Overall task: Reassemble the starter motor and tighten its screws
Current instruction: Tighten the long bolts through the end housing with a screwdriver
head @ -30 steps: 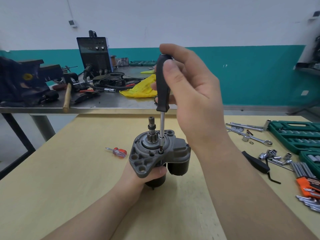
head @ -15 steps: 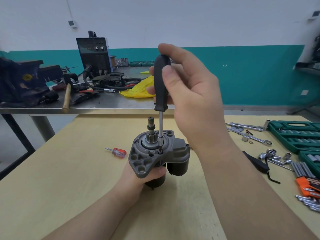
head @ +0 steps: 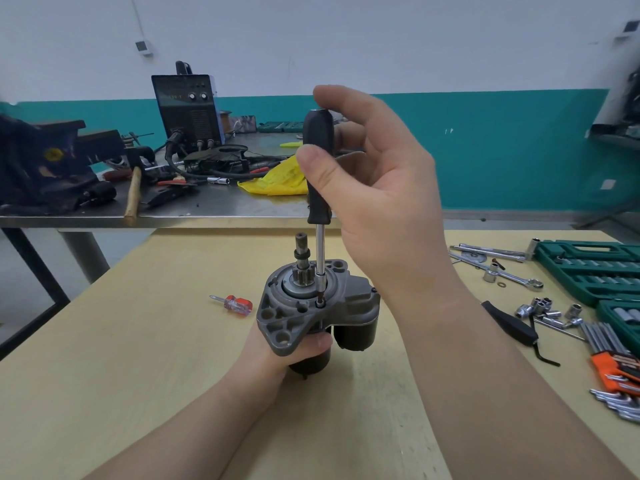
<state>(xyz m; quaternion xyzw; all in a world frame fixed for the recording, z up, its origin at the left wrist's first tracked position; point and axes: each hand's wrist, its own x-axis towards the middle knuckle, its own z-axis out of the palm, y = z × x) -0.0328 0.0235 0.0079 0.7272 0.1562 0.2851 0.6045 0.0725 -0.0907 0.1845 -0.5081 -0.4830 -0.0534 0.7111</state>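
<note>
The starter motor (head: 294, 315) stands upright on the wooden table (head: 104, 358), its grey nose housing and pinion shaft facing up. My left hand (head: 273, 355) grips its black body from below and the left. A black-handled screwdriver (head: 318, 168) stands vertical, its tip seated in a screw (head: 319, 301) on the housing face. My right hand (head: 374, 188) holds the handle between thumb and fingertips, the other fingers loosely spread.
A small red-handled screwdriver (head: 235, 303) lies left of the motor. Wrenches (head: 502, 268), loose sockets (head: 543, 310), hex keys (head: 613, 372) and green socket cases (head: 595, 268) crowd the right side. A metal bench (head: 207, 211) behind holds a vise (head: 41, 161), hammer (head: 133, 195), welder (head: 188, 112) and yellow cloth (head: 280, 180).
My right hand has turned the screwdriver handle slightly, with the thumb shifting and the fingers opening out. The motor and my left hand have stayed put.
</note>
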